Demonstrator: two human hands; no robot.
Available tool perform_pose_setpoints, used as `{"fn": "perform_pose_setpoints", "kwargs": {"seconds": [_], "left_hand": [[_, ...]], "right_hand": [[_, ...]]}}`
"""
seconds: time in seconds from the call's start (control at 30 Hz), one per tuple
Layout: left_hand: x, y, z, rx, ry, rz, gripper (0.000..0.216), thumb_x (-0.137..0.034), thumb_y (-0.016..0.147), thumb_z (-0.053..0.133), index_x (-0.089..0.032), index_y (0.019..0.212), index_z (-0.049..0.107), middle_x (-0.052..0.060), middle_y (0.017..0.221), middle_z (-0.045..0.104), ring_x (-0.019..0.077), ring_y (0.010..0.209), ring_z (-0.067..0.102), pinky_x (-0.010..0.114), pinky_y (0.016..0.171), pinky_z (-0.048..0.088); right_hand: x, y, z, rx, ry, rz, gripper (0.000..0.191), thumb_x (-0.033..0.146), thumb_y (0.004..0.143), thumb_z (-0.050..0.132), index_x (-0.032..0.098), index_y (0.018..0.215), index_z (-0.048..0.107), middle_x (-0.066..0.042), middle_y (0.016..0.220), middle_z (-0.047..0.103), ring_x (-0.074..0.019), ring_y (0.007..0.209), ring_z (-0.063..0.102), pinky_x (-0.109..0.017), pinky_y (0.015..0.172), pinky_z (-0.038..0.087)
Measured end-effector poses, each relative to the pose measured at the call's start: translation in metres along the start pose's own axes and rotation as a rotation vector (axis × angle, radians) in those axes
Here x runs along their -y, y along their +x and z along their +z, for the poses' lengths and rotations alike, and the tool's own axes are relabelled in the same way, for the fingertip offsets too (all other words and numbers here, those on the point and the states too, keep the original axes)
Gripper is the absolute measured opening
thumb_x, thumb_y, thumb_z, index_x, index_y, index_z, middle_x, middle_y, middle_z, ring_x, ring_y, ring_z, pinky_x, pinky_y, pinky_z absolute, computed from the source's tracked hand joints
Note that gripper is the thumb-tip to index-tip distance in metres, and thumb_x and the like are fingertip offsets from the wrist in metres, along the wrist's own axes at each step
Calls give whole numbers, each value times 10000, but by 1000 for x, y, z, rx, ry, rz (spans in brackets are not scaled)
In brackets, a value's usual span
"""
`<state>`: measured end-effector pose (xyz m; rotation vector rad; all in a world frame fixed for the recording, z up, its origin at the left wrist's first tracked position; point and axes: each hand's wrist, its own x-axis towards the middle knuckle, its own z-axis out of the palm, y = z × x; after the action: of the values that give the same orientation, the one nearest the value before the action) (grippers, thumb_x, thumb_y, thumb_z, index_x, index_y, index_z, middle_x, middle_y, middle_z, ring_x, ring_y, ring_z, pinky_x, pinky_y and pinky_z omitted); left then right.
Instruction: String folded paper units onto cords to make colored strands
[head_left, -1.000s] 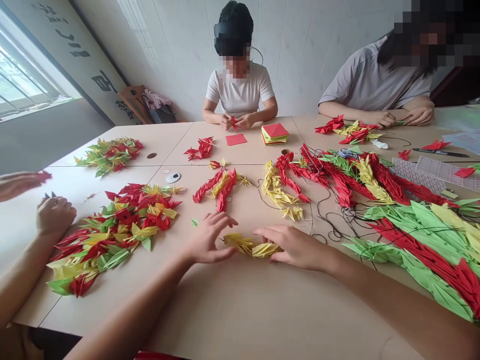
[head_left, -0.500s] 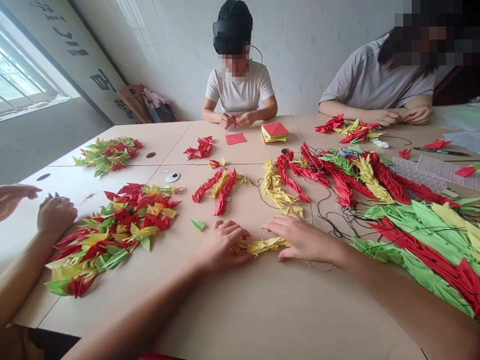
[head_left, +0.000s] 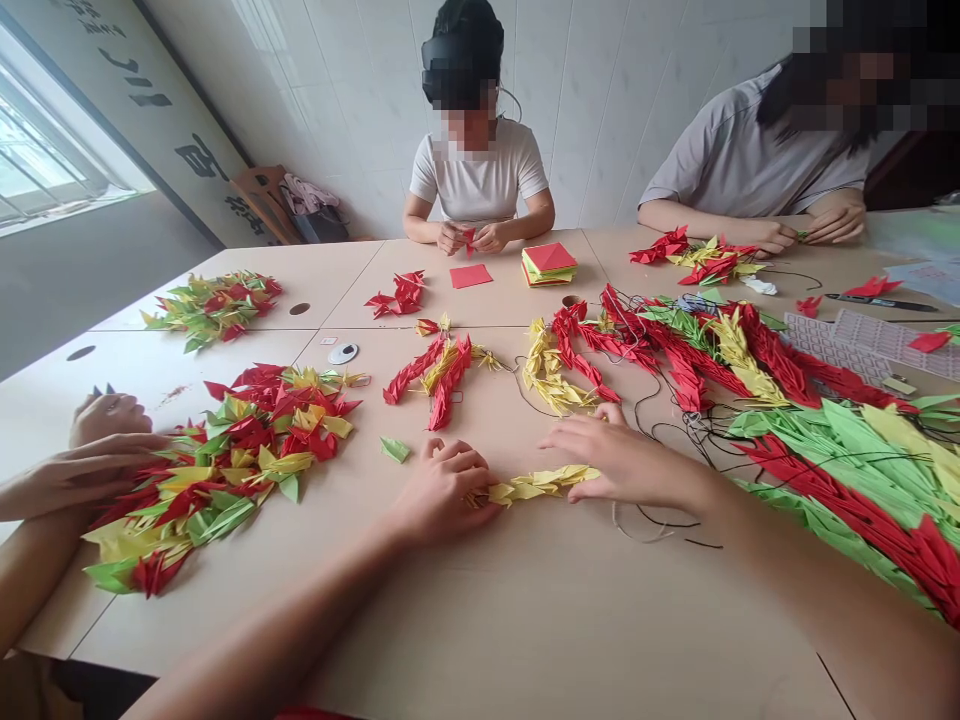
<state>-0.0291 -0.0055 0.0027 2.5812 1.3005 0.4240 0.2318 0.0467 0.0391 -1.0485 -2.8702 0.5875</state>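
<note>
A strand of yellow folded paper pieces [head_left: 541,484] lies on the table in front of me. My left hand [head_left: 448,492] is curled over its left end, hiding that tip. At the strand's other end, my right hand [head_left: 619,458] hovers with fingers apart, the thumb close to the last yellow pieces. A dark cord and a pale thread [head_left: 637,534] trail out from under my right hand. Beyond it lies a curved yellow paper strand [head_left: 546,372]. A single green paper piece [head_left: 394,449] rests above my left hand.
To the left, a co-worker's hands [head_left: 90,465] are beside a mixed pile of folded paper pieces [head_left: 259,440]. Red and green strands [head_left: 840,470] with tangled black cords cover the right side. Two people sit opposite, near a stack of square paper [head_left: 550,266].
My right hand has shifted slightly right and its fingers have spread, uncovering more of the yellow strand's end. My left hand stays nearly still. The co-worker's hand at left has come down to the pile.
</note>
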Motion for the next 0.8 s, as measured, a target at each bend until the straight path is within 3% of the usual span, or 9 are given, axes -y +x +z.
{"fn": "perform_pose_setpoints", "kwargs": {"seconds": [0.13,0.23,0.37,0.53,0.6,0.8], "left_hand": [[1,-1,-2,-3,17,18,326,-462,799,627,-245,1041,658,26,969,712,219,971,582,420,910,293],[2,0,-3,15,13,34,347,-473,796,626,-241,1052,653,36,985,708,225,978,586,419,906,300],[0,0,-4,-6,20,28,217,-408,838,587,-258,965,678,17,948,712,210,951,599,410,887,303],[-5,-1,-6,-70,2,27,468,-522,782,616,-215,1136,601,63,1052,704,245,1007,590,445,929,288],[-7,-1,-5,-56,-7,52,476,-542,779,620,-222,1131,603,60,1057,706,245,1009,591,444,926,288],[-6,2,1,-18,28,41,264,-408,830,613,-237,1029,644,22,955,720,207,932,611,413,891,302]], "right_hand": [[-9,-4,-7,83,-59,116,146,311,743,692,217,842,638,-29,895,676,-250,925,588,-400,856,316],[-10,-3,-6,146,-83,139,91,238,739,652,200,696,582,-1,759,651,-210,803,583,-401,853,296],[-6,-3,-8,135,-42,114,41,173,751,595,202,776,580,-8,834,664,-221,875,591,-404,881,278],[6,-2,-8,107,46,28,86,197,798,563,216,870,606,-4,895,672,-201,893,600,-377,893,280],[9,0,-6,116,42,20,119,197,787,573,220,899,605,-3,880,666,-202,889,595,-369,879,284],[6,-1,-7,158,9,34,47,170,764,541,201,742,569,-12,829,648,-197,844,583,-344,798,286]]}}
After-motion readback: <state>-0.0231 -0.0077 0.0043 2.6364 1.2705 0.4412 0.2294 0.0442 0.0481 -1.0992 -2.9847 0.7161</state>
